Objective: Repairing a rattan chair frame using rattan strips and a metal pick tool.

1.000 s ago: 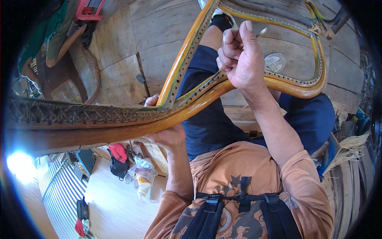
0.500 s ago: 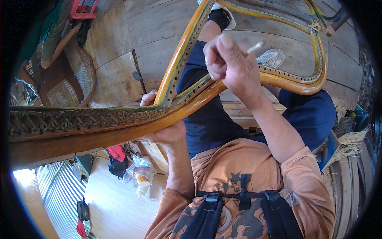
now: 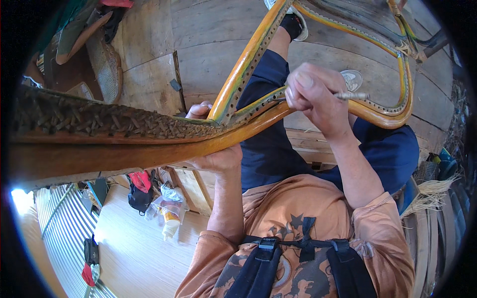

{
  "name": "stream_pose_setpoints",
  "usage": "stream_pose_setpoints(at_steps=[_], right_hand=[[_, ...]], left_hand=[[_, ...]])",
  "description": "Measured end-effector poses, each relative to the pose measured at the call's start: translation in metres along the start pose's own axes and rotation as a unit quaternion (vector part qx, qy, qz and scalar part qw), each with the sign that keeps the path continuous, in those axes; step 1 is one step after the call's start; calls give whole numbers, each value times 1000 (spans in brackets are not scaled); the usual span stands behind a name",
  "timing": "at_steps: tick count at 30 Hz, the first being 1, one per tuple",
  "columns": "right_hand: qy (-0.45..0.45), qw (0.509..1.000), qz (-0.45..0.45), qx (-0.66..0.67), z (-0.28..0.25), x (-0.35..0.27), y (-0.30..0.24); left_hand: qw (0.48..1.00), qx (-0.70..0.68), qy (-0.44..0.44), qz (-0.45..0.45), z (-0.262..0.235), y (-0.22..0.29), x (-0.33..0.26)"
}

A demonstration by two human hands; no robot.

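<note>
- Left: woven band (image 3: 99,118) on wooden frame (image 3: 258,127); frame runs left edge to upper right, over dark trousers (image 3: 268,154).
- Below band: clear bag (image 3: 173,197) with bottle (image 3: 170,231).
- Left hand (image 3: 218,158): grip wrapped round frame near joint.
- Right hand (image 3: 315,97): blurred, grip pinching thin tool (image 3: 354,96); tip at holed rail (image 3: 258,107), can't tell if inserted.
- Far right: pale fibres (image 3: 433,191).

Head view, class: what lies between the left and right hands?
Between left hand and right hand, the head view shows a holed stretch of yellow wooden frame, the dark tip of a thin tool, and navy trousers behind.
</note>
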State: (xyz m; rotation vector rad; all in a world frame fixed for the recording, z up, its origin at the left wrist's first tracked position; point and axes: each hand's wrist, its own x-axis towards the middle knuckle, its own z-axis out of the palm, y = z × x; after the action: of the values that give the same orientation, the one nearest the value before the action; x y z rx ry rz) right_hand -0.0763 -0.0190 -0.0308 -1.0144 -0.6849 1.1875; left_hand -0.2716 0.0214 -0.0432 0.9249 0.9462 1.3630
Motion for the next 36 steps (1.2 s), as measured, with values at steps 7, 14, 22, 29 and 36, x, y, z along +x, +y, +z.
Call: stream_pose_setpoints(at_steps=[7, 14, 22, 29, 36], right_hand=[[-79, 991, -30, -101, 20, 35, -3], [-16, 997, 69, 12, 15, 40, -1], [91, 980, 55, 169, 20, 39, -16], [102, 961, -29, 256, 3, 53, -24], [142, 928, 101, 330, 1, 57, -23]], left_hand=[[999, 25, 33, -27, -4, -2, 0], [1000, 15, 2, -15, -7, -3, 2], [997, -44, -22, -60, 20, 22, 12], [998, 20, -7, -62, 18, 24, 7], [960, 9, -1, -280, 8, -1, -67]])
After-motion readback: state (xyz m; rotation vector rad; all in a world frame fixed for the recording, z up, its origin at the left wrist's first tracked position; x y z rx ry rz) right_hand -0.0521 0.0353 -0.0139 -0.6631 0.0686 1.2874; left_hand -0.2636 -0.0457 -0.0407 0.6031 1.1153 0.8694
